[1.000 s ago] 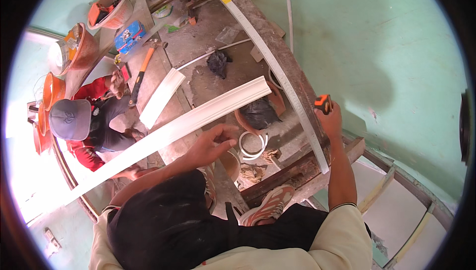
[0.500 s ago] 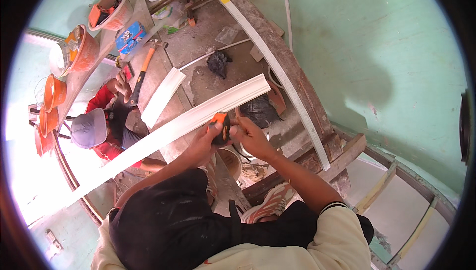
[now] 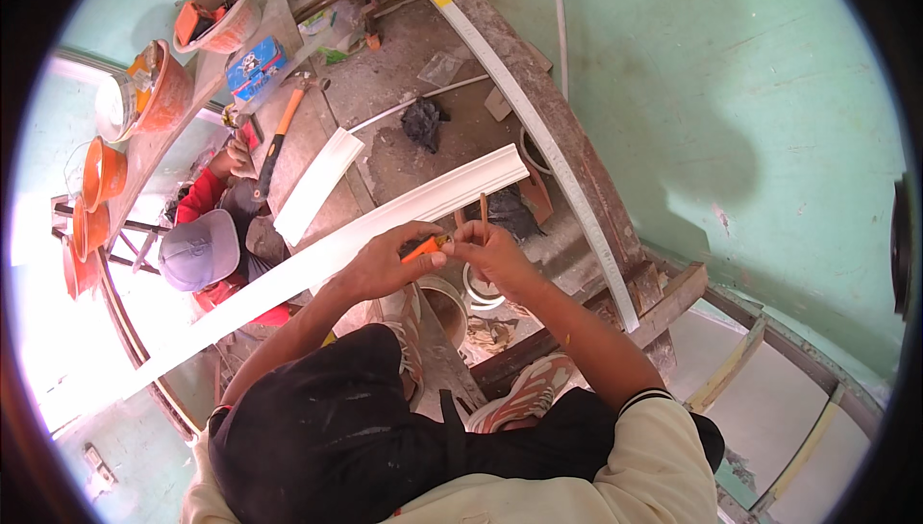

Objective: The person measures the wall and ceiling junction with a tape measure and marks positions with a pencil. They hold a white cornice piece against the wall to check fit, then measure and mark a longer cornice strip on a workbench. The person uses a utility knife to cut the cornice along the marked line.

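Above a dusty wooden surface (image 3: pixel 394 58), we see two bare hands meet over an orange tape measure (image 3: pixel 421 250). The left hand (image 3: pixel 377 262) is curled around its case, fingers covering much of the body, so we make out only an orange strip and a dark part. The right hand (image 3: pixel 498 257) closes thumb and fingers at the case's near end, a thin brown stick (image 3: pixel 485 209) jutting up from its grip; what else the fingertips pinch, and whether any blade is drawn out, we cannot tell.

Just beyond the fingers lies a long white moulding (image 3: pixel 452 187), its far-left end lost to glare. A shorter white piece (image 3: pixel 319 187) rests past it, up and left of the left hand's fingers. Beyond the right hand's fingers we find a black bag (image 3: pixel 510 213), partly covered by that hand and the moulding, and, farther off, a long metal straightedge (image 3: pixel 479 46). Below the right hand, a white coil (image 3: pixel 481 295) is partly hidden.

Well left of the fingers, near a hammer (image 3: pixel 285 120), a co-worker in a grey cap (image 3: pixel 199 250) and red sleeves crouches, the lower body largely blocked from our view by the moulding.
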Demonstrator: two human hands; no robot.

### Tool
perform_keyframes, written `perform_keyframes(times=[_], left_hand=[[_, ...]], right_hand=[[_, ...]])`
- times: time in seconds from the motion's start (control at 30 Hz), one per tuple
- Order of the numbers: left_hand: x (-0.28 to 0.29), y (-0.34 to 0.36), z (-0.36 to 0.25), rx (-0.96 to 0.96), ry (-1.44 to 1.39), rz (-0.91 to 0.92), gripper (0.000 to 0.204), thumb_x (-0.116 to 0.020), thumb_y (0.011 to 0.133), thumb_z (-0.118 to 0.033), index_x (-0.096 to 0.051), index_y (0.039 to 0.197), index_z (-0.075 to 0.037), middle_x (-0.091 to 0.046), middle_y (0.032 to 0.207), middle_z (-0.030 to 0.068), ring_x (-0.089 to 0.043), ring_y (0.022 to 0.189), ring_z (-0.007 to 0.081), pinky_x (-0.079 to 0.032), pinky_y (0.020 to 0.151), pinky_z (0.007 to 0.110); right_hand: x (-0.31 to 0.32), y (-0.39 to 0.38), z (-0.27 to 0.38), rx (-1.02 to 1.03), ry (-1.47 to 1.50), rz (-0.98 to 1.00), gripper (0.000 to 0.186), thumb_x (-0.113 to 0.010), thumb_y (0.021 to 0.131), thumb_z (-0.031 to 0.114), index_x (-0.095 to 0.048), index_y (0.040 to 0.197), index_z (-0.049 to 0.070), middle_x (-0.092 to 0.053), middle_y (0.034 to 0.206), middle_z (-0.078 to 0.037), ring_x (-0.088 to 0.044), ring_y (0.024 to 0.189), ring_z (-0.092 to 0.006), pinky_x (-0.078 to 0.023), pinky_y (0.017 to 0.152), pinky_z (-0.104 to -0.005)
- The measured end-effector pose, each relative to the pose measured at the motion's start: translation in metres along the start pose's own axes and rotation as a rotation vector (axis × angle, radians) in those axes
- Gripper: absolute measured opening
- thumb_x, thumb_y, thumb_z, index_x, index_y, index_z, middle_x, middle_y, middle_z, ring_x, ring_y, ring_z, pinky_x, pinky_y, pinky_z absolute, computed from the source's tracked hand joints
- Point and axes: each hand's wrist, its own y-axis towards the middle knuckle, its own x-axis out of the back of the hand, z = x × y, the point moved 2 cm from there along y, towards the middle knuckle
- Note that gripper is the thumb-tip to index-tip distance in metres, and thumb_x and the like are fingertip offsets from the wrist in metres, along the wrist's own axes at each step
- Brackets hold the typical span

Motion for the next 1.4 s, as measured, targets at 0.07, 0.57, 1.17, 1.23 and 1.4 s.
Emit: perform_keyframes(times=[0.07, 0.57, 1.17, 1.23, 1.4], left_hand=[[0.009, -0.006, -0.005, 0.032, 0.059, 0.0, 0.058, -0.072, 0.099, -0.044, -0.064, 0.145, -0.011, -0.071, 0.105, 0.0111, -0.067, 0.095, 0.0191, -0.054, 0.089, 0.036], [0.089, -0.04, 0.106, 0.383, 0.25, -0.15, 0.04, -0.063, 0.089, -0.028, -0.074, 0.119, -0.003, -0.077, 0.1, 0.0209, -0.075, 0.091, 0.0336, -0.056, 0.088, 0.044], [0.07, -0.019, 0.089, 0.495, 0.56, -0.325, 0.033, -0.061, 0.092, -0.031, -0.082, 0.111, -0.014, -0.075, 0.118, 0.0217, -0.073, 0.106, 0.0416, -0.058, 0.097, 0.051], [0.071, -0.02, 0.091, 0.515, 0.557, -0.317, 0.033, -0.061, 0.092, -0.031, -0.083, 0.112, -0.014, -0.073, 0.12, 0.0223, -0.073, 0.107, 0.0422, -0.057, 0.097, 0.052], [0.073, -0.022, 0.097, 0.526, 0.549, -0.318, 0.034, -0.061, 0.093, -0.031, -0.083, 0.113, -0.015, -0.07, 0.126, 0.0225, -0.072, 0.111, 0.0423, -0.057, 0.099, 0.052]], right_hand=[[0.013, 0.005, 0.003, -0.017, 0.127, -0.026, 0.019, -0.079, 0.096, 0.021, -0.067, 0.095, 0.007, -0.057, 0.072, 0.005, -0.047, 0.052, -0.0039, -0.035, 0.047, -0.0228], [0.14, 0.088, 0.046, 0.12, 0.004, -0.483, 0.024, -0.076, 0.099, 0.026, -0.065, 0.087, 0.009, -0.061, 0.078, 0.003, -0.043, 0.048, -0.0016, -0.03, 0.042, -0.0227], [0.154, 0.12, 0.024, 0.249, -0.41, -0.632, 0.032, -0.08, 0.094, 0.029, -0.081, 0.103, -0.002, -0.074, 0.087, -0.006, -0.066, 0.079, -0.0144, -0.051, 0.075, -0.0322], [0.153, 0.121, 0.025, 0.281, -0.461, -0.634, 0.033, -0.08, 0.094, 0.03, -0.082, 0.108, 0.0, -0.077, 0.091, -0.009, -0.07, 0.084, -0.0163, -0.053, 0.08, -0.0328], [0.15, 0.122, 0.025, 0.25, -0.503, -0.629, 0.035, -0.08, 0.095, 0.032, -0.082, 0.113, 0.002, -0.079, 0.096, -0.012, -0.073, 0.09, -0.0189, -0.055, 0.084, -0.0337]])
